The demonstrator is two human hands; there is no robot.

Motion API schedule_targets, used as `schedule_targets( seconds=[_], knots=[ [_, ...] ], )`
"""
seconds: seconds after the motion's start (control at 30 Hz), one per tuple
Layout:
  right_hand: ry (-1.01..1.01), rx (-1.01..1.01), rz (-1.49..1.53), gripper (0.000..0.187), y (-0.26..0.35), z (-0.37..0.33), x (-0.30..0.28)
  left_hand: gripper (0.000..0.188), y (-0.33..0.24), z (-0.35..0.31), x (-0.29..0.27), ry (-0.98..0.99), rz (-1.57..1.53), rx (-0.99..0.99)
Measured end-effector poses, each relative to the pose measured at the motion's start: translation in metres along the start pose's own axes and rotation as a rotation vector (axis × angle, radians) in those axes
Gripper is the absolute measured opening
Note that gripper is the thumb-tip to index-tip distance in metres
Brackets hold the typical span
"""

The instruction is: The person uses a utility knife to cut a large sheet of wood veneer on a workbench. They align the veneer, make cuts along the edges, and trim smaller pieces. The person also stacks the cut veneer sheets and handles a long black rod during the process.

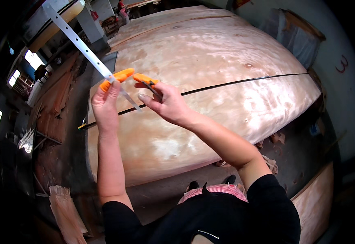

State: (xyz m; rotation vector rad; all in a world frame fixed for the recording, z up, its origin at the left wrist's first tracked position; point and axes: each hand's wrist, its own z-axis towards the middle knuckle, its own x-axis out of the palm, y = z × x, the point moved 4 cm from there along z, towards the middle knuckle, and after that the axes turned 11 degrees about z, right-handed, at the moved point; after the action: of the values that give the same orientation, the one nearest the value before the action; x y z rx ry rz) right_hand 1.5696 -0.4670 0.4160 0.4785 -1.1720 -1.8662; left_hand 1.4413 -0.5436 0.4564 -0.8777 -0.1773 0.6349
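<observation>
A white perforated tape (pixel 80 42) slants down from the upper left. My left hand (pixel 105 106) is closed on it, pinching it between thumb and fingers. Its loose end (pixel 131 100) sticks out past the fingers toward my right hand. That hand (pixel 167 103) is closed beside the tape end, its fingers curled round a small thin dark tool (pixel 152 88) whose kind I cannot make out. Orange finger covers (pixel 124 74) are on fingers of both hands. Below lies a large pale wood veneer sheet (pixel 210 53), with a long black strip (pixel 226 84) running across it.
A yellowish roller or tube (pixel 74 11) hangs at the upper left, near the tape. Brown veneer stacks (pixel 55 97) lie to the left, and loose veneer pieces (pixel 65 209) at the lower left. Another sheet (pixel 315 203) leans at the lower right. A person (pixel 122 11) is far off.
</observation>
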Motion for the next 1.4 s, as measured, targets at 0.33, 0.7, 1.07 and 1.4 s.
schedule_targets(
  seconds=[0.33, 0.7, 1.07, 1.4],
  knots=[
    [-0.008, 0.157, 0.409, 0.015, -0.006, -0.002, 0.032, 0.022, 0.008, -0.025, -0.002, -0.175, -0.278, -0.251],
    [-0.409, 0.437, 0.821, 0.016, -0.046, -0.117, -0.086, 0.043, -0.053, -0.013, 0.063, -0.301, -0.721, 0.022],
    [-0.671, 0.422, 0.242, 0.032, 0.036, -0.43, -0.289, 0.045, 0.081, -0.129, 0.269, 0.51, -0.883, -0.669],
    [-0.647, 0.493, -0.17, 0.04, 0.1, -0.532, -0.385, 0.023, -0.002, -0.345, 0.573, 1.106, -0.289, -0.777]
  ],
)
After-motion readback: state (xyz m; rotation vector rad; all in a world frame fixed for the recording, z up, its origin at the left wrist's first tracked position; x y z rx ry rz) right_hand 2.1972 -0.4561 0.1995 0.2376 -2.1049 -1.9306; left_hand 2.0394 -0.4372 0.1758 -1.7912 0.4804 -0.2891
